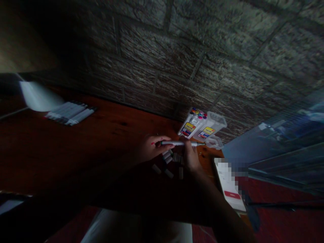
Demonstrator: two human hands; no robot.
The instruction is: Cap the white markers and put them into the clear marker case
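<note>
Both hands are on a white marker with green at its ends, held level above the table. The thumb and fingers of my left hand close round its left end, and there is a small red mark on that hand. My right hand grips the marker closer to its right end, where a green tip sticks out. Under the hands lie several small pale caps or short pieces, too dim to name for certain. Behind my right hand stand a clear case of markers with coloured ends and another clear case.
At the left, a row of markers lies on the wooden table. A pale lampshade-like shape hangs near them. A white and red sheet or tablet is at the right edge. A stone-block wall rises behind.
</note>
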